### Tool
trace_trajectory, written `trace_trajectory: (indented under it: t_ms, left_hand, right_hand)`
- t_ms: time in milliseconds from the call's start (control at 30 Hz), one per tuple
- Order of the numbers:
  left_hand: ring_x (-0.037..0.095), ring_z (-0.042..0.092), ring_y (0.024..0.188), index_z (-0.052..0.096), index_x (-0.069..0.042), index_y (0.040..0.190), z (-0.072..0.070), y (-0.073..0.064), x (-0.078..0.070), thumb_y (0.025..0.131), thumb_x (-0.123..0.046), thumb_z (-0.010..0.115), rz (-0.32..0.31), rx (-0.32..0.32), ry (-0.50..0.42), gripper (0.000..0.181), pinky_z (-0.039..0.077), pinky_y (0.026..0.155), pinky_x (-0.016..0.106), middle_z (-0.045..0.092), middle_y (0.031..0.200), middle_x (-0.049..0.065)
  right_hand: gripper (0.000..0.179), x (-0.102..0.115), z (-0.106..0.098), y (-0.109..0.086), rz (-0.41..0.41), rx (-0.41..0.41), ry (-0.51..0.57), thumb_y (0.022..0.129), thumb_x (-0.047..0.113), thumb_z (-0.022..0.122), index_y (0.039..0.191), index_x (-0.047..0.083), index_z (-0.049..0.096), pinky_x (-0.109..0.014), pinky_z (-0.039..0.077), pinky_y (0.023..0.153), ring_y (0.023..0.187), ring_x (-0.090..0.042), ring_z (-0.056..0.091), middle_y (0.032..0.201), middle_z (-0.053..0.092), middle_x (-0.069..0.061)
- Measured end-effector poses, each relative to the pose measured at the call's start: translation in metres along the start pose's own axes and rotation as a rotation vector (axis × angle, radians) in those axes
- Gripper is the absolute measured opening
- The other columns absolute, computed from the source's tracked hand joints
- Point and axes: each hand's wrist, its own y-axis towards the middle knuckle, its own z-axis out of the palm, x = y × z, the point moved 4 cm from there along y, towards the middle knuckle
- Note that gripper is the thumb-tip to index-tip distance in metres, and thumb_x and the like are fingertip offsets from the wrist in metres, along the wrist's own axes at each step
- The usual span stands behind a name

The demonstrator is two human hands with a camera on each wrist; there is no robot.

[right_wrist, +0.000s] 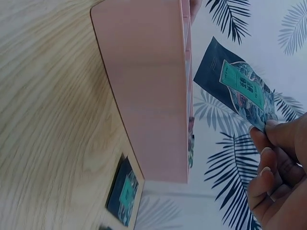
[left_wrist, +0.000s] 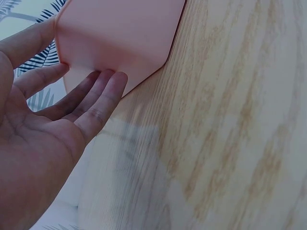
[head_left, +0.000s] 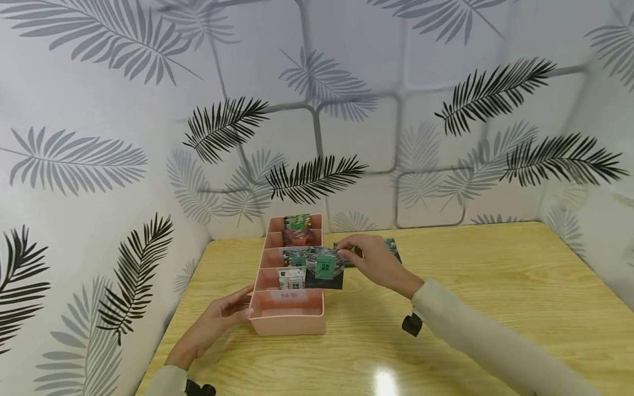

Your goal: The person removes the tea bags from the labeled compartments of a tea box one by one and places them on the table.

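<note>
My right hand [head_left: 371, 257] pinches a dark sachet with a green label [head_left: 324, 268] by its upper right corner, between thumb and forefinger. The sachet hangs over the right side of a pink divided box [head_left: 289, 325], overlapping its compartments in the head view. In the right wrist view, the same sachet [right_wrist: 237, 86] tilts above the box rim, its printed side visible. At the box's near left corner is my left hand [head_left: 215, 322]. Its fingers [left_wrist: 103, 103] are loosely extended, fingertips touching the outer wall [left_wrist: 129, 33]; the thumb lies at the front corner.
Inside the box stand a white sachet [head_left: 292, 279], a teal-labelled sachet [head_left: 294, 257], a red packet [head_left: 298, 237] and a green packet [head_left: 298, 221]. More dark sachets [head_left: 392, 247] lie on the wooden table [head_left: 470, 286], right of the box. A leaf-patterned wall [head_left: 356, 137] rises behind.
</note>
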Motion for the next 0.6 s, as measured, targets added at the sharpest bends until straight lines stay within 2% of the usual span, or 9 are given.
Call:
trace_trajectory:
  t_ms: [267,600]
  left_hand:
    - [0.030,0.048,0.125,0.037,-0.020,0.149,0.000,-0.001,-0.001,0.094,-0.022,0.063,0.014,-0.012,0.001,0.061,0.044,0.098,0.048,0.046,0.140,0.016]
    - [0.029,0.049,0.123,0.036,-0.018,0.149,0.000,0.000,-0.001,0.094,-0.022,0.062,0.018,0.002,0.014,0.061,0.044,0.097,0.050,0.046,0.140,0.018]
  right_hand:
    - [0.011,-0.025,-0.019,-0.007,0.020,-0.055,-0.035,0.094,0.020,0.063,0.101,0.020,0.071,-0.027,0.040,0.048,0.049,-0.009,0.046,0.072,0.059,0.013]
    - [0.012,-0.061,-0.038,-0.026,0.076,-0.076,-0.078,0.094,0.022,0.061,0.104,0.019,0.068,-0.028,0.041,0.053,0.056,-0.010,0.047,0.082,0.064,0.007]
